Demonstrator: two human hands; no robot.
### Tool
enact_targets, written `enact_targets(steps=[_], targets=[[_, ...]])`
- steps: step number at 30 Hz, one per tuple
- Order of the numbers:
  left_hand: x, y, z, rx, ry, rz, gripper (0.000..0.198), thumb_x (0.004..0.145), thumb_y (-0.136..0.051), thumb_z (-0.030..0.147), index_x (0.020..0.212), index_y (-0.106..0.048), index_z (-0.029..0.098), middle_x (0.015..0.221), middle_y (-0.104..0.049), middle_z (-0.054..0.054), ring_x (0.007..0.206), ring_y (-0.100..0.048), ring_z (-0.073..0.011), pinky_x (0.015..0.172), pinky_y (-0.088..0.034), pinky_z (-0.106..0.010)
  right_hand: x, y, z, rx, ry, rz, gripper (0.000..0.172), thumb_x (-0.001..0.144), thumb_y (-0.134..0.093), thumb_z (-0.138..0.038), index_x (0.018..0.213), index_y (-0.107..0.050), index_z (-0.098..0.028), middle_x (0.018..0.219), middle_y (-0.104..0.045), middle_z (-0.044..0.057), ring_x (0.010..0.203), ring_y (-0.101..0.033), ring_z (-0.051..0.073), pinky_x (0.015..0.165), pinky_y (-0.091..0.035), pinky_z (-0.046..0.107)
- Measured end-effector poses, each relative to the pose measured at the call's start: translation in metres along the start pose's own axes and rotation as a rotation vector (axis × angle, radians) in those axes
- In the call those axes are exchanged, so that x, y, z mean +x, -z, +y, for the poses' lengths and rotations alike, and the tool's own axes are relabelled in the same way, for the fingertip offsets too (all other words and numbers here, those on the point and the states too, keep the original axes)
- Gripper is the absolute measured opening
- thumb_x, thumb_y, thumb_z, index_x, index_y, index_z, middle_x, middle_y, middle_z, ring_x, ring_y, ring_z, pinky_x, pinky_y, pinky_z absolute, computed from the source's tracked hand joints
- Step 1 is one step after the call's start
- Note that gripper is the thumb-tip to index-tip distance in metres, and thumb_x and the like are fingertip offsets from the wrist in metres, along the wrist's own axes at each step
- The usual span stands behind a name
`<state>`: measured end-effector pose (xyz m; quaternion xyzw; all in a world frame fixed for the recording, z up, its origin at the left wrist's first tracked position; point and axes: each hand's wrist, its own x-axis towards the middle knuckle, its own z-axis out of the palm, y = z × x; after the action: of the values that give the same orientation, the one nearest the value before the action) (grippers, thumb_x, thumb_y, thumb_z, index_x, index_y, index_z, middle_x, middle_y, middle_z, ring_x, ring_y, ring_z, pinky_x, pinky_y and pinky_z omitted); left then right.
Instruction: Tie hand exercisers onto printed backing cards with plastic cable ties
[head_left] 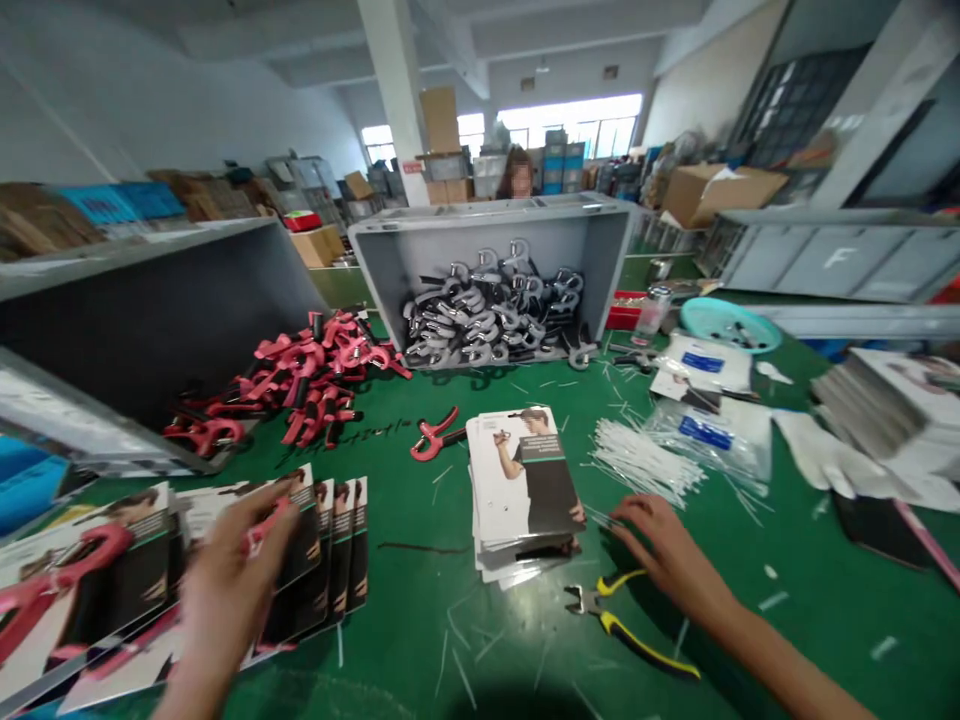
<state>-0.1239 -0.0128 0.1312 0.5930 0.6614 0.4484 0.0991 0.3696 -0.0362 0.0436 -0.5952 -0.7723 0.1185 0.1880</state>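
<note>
My left hand [229, 575] is blurred by motion over a fanned row of printed cards with red grippers tied to them [135, 570]; its fingers rest on one card. My right hand [660, 550] lies on the green table beside a stack of blank printed cards [521, 490], fingertips pinched at a thin white tie near the heap of white zip ties [645, 460]. Yellow-handled cutting pliers [622, 625] lie just in front of that hand. A single red hand gripper [435, 435] lies loose behind the card stack.
A pile of red hand grippers [300, 385] spills from a tilted grey bin at left. A grey crate [607, 250] of grey grippers stands behind. Bags, a teal bowl [727, 322] and card stacks [892, 400] sit at right. A person stands far behind.
</note>
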Motion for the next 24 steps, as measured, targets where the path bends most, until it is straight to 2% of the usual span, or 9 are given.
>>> enact_targets(steps=[2, 3, 5, 6, 8, 10, 14, 18, 24], targets=[[-0.008, -0.065, 0.031, -0.141, 0.004, -0.274, 0.04, 0.088, -0.054, 0.05, 0.115, -0.067, 0.025, 0.123, -0.066, -0.007, 0.118, -0.059, -0.0276, 0.108, -0.041, -0.049, 0.026, 0.003, 0.017, -0.071, -0.171, -0.017, 0.029, 0.1, -0.04, -0.03, 0.105, -0.065, -0.016, 0.11, -0.061, 0.013, 0.102, -0.06, 0.022, 0.094, -0.047, 0.032], [-0.013, -0.097, 0.044, -0.23, 0.01, -0.355, 0.042, 0.088, -0.053, 0.05, 0.117, -0.066, 0.022, 0.125, -0.065, -0.009, 0.118, -0.06, -0.0271, 0.107, -0.042, -0.047, 0.036, 0.002, 0.026, -0.093, -0.217, -0.026, 0.027, 0.099, -0.041, -0.027, 0.102, -0.065, -0.016, 0.106, -0.061, 0.013, 0.097, -0.062, 0.022, 0.09, -0.048, 0.031], [-0.023, -0.151, 0.063, -0.319, 0.096, -0.389, 0.055, 0.083, -0.061, 0.051, 0.125, -0.062, 0.015, 0.129, -0.062, -0.016, 0.118, -0.059, -0.0308, 0.102, -0.045, -0.047, 0.051, -0.002, 0.038, -0.13, -0.283, -0.043, 0.02, 0.096, -0.047, -0.025, 0.099, -0.065, -0.015, 0.103, -0.062, 0.013, 0.089, -0.063, 0.022, 0.08, -0.048, 0.031], [-0.028, -0.17, 0.068, -0.328, 0.114, -0.396, 0.062, 0.079, -0.067, 0.049, 0.129, -0.059, 0.014, 0.13, -0.061, -0.018, 0.119, -0.058, -0.0328, 0.102, -0.045, -0.048, 0.056, -0.004, 0.042, -0.141, -0.299, -0.047, 0.018, 0.094, -0.05, -0.024, 0.097, -0.064, -0.014, 0.102, -0.062, 0.014, 0.086, -0.064, 0.023, 0.075, -0.048, 0.031], [-0.036, -0.192, 0.072, -0.344, 0.117, -0.369, 0.066, 0.076, -0.071, 0.045, 0.133, -0.057, 0.014, 0.132, -0.06, -0.018, 0.123, -0.054, -0.0346, 0.106, -0.04, -0.05, 0.062, -0.009, 0.047, -0.157, -0.32, -0.058, 0.014, 0.091, -0.054, -0.024, 0.093, -0.064, -0.015, 0.102, -0.064, 0.014, 0.084, -0.064, 0.024, 0.068, -0.046, 0.03], [-0.042, -0.194, 0.068, -0.395, 0.133, -0.361, 0.061, 0.08, -0.068, 0.044, 0.134, -0.056, 0.017, 0.133, -0.06, -0.015, 0.125, -0.053, -0.0328, 0.108, -0.037, -0.048, 0.064, -0.01, 0.05, -0.154, -0.318, -0.066, 0.012, 0.09, -0.056, -0.025, 0.09, -0.064, -0.016, 0.101, -0.065, 0.014, 0.085, -0.065, 0.024, 0.067, -0.044, 0.029], [-0.042, -0.177, 0.059, -0.54, 0.239, -0.425, 0.058, 0.085, -0.063, 0.045, 0.136, -0.055, 0.019, 0.131, -0.063, -0.011, 0.118, -0.059, -0.0285, 0.103, -0.043, -0.042, 0.076, 0.002, 0.055, -0.084, -0.293, -0.033, 0.02, 0.094, -0.047, -0.031, 0.091, -0.062, -0.018, 0.095, -0.07, 0.011, 0.083, -0.065, 0.022, 0.07, -0.044, 0.028], [-0.037, -0.167, 0.063, -0.485, 0.273, -0.309, 0.057, 0.075, -0.073, 0.042, 0.125, -0.064, 0.016, 0.123, -0.066, -0.013, 0.115, -0.06, -0.0304, 0.101, -0.044, -0.042, 0.093, 0.02, 0.058, 0.032, -0.268, 0.019, 0.028, 0.096, -0.037, -0.037, 0.09, -0.058, -0.02, 0.079, -0.071, 0.006, 0.065, -0.064, 0.019, 0.065, -0.045, 0.029], [-0.037, -0.142, 0.061, -0.857, 0.425, -0.301, 0.059, 0.078, -0.074, 0.036, 0.13, -0.056, 0.017, 0.125, -0.068, -0.013, 0.107, -0.066, -0.0264, 0.09, -0.051, -0.036, 0.099, 0.042, 0.058, 0.081, -0.252, 0.097, 0.029, 0.091, -0.044, -0.044, 0.085, -0.058, -0.02, 0.074, -0.069, 0.008, 0.064, -0.063, 0.022, 0.062, -0.043, 0.032]])
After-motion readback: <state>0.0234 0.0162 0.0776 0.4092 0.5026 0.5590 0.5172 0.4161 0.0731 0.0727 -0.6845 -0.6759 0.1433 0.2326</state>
